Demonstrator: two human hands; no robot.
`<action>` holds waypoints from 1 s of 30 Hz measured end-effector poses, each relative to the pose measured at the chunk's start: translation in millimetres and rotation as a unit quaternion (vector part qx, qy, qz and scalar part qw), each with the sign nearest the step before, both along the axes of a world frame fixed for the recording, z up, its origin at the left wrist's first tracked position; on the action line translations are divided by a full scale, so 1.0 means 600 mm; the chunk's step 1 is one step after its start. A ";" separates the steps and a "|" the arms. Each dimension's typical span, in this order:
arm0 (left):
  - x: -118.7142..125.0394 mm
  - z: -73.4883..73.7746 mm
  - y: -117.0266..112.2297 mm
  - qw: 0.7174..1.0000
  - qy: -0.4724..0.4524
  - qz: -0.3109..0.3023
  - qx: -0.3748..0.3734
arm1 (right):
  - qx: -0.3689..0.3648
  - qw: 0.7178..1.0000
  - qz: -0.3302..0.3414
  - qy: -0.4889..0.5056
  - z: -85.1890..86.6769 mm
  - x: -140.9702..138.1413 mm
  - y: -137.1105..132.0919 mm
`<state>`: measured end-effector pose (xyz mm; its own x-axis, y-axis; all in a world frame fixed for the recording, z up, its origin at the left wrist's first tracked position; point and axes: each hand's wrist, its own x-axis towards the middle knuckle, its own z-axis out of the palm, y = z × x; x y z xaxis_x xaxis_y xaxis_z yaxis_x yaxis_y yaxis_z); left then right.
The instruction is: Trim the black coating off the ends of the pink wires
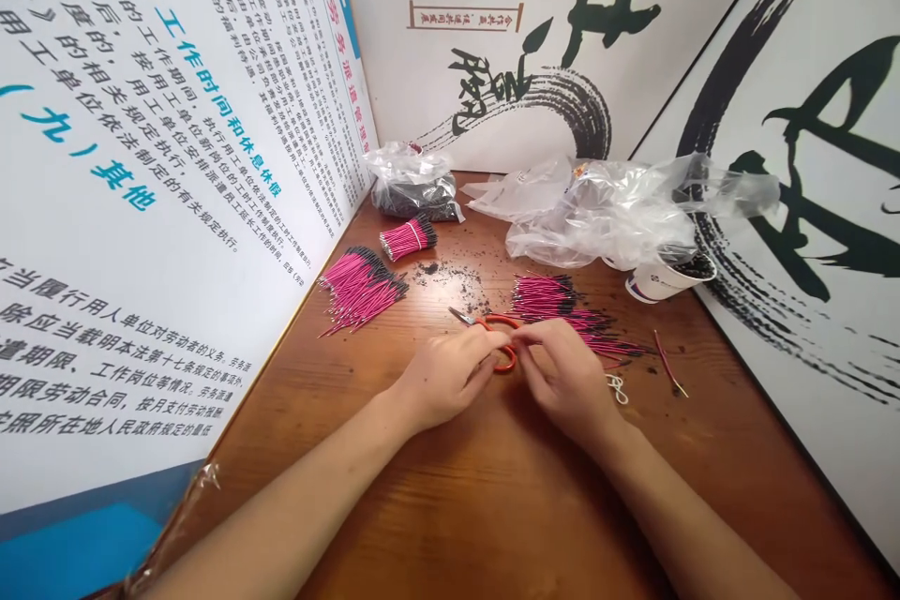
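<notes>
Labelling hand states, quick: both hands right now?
Left hand: fingers bent near the scissors; grip can't be told.
Right hand: fingertips near the left's; open or closed can't be told.

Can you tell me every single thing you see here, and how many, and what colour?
table: one, brown, under everything
printed panels: three, mostly white, around the table
stuffed bag: one, clear with black inside, back left
plastic bags: can't count, clear, back right
paper cup: one, mostly white, right
tied bundle: one, pink and black, left
wire piles: two, pink and black, left and right
stray wire: at least one, red, far right
string: at least one, white, beside right hand
crumbs: many, black, middle
scissors: one, orange handles, behind the fingers
left hand: one, bare, middle
right hand: one, bare, middle
</notes>
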<state>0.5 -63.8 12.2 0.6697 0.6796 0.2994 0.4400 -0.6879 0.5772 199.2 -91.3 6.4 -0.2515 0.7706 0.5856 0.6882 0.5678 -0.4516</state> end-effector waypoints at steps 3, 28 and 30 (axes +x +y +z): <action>0.004 -0.002 -0.002 1.000 -0.005 0.011 0.008 | -0.003 0.999 0.018 0.038 -0.003 -0.021 -0.013; -0.023 -0.019 0.042 0.921 -0.273 0.208 -0.184 | -0.114 0.977 -0.095 -0.154 -0.029 -0.042 0.039; -0.025 -0.021 0.044 0.902 -0.309 0.223 -0.201 | -0.095 0.982 -0.099 -0.129 -0.033 -0.046 0.050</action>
